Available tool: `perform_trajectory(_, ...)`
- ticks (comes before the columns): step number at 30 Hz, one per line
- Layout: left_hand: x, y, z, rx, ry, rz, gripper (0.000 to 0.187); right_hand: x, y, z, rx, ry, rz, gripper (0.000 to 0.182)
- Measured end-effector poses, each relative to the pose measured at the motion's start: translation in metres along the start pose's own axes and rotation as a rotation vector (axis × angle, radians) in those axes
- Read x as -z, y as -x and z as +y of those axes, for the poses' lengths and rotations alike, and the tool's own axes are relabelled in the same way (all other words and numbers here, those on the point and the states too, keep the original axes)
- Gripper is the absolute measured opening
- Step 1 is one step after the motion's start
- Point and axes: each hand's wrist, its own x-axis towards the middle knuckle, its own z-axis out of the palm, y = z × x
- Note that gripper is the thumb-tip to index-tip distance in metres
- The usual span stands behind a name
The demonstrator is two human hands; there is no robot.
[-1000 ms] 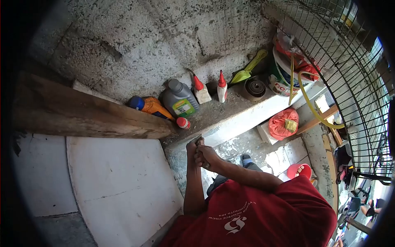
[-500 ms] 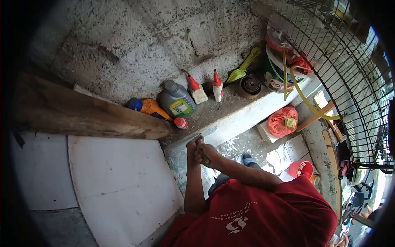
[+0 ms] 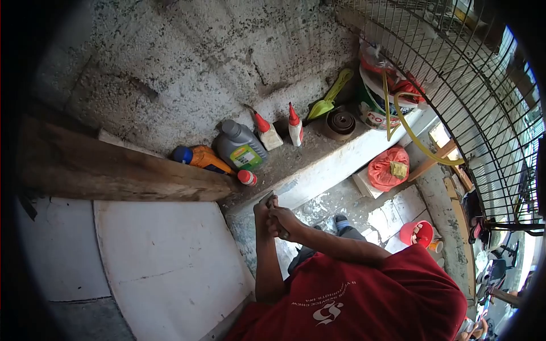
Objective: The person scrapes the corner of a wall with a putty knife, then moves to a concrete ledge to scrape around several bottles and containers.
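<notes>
My left hand (image 3: 261, 209) is closed, just off the front edge of the concrete ledge (image 3: 296, 165). Against it my right hand (image 3: 282, 222) is closed too, fingers curled. A small greyish object (image 3: 267, 197) shows at the top of the hands; its kind is hidden by the fingers. Nearest on the ledge is a small red-capped bottle (image 3: 247, 178). Beside that stand a grey oil bottle (image 3: 242, 145), an orange bottle with a blue cap (image 3: 205, 158) and two white glue bottles with red nozzles, one slim (image 3: 295, 126), one squat (image 3: 269, 134).
A wooden beam (image 3: 125, 167) crosses at left above white tiles (image 3: 165, 261). Farther right are a yellow-green scoop (image 3: 330, 96), a coiled strip (image 3: 340, 123), a bucket (image 3: 378, 111), a red bag (image 3: 389, 169), a pink tub (image 3: 415, 233) and a wire guard (image 3: 455, 74).
The view has shifted slightly, so the ledge and its bottles sit a little lower and farther left. My hands stay together, with the greyish object now showing more plainly above them.
</notes>
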Motion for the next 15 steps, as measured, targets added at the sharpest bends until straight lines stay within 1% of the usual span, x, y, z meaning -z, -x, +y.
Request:
perform_trajectory(1, 0.000, -0.002, -0.005, -0.065, -0.103, -0.012, 0.015, 0.005, -0.010, 0.003, -0.011, -0.009, 0.022, 0.009)
perform_trajectory(2, 0.007, -0.005, -0.014, -0.060, -0.106, -0.035, 0.015, 0.008, -0.015, 0.009, -0.028, -0.020, 0.042, 0.009)
perform_trajectory(3, 0.013, -0.011, -0.018, -0.061, -0.114, -0.063, 0.016, 0.005, -0.016, 0.012, 0.008, 0.019, 0.066, 0.008)
perform_trajectory(4, 0.016, -0.019, -0.018, -0.068, -0.125, -0.098, 0.017, 0.005, -0.013, 0.011, 0.013, 0.017, 0.034, 0.008)
perform_trajectory(5, 0.005, -0.008, -0.008, 0.020, -0.023, -0.054, 0.021, 0.005, -0.004, 0.010, 0.018, 0.011, 0.006, 0.008)
perform_trajectory(7, -0.007, 0.007, 0.004, -0.084, -0.143, -0.042, 0.021, 0.001, 0.008, 0.003, 0.010, 0.005, -0.040, 0.006)
perform_trajectory(8, -0.008, 0.012, 0.003, -0.133, -0.196, -0.027, 0.020, 0.005, 0.001, 0.004, -0.008, 0.006, -0.018, 0.006)
perform_trajectory(9, -0.003, 0.007, 0.000, -0.112, -0.206, -0.082, 0.020, 0.010, -0.010, 0.008, -0.028, 0.006, 0.000, 0.006)
perform_trajectory(11, -0.002, 0.007, -0.004, -0.097, -0.171, 0.006, 0.020, 0.008, -0.015, 0.010, -0.021, -0.003, 0.019, 0.007)
perform_trajectory(12, -0.006, 0.006, -0.004, -0.087, -0.157, 0.041, 0.020, 0.007, -0.011, 0.006, -0.014, -0.001, -0.017, 0.008)
perform_trajectory(13, -0.006, 0.005, -0.001, -0.017, -0.034, 0.063, 0.019, 0.007, -0.004, 0.005, -0.014, 0.002, -0.048, 0.008)
perform_trajectory(14, -0.006, 0.005, 0.001, -0.043, -0.089, 0.012, 0.019, 0.005, 0.002, 0.004, -0.020, 0.006, -0.080, 0.009)
perform_trajectory(15, -0.004, 0.004, 0.003, -0.070, -0.139, -0.033, 0.019, 0.004, -0.002, 0.001, -0.046, 0.032, -0.030, 0.010)
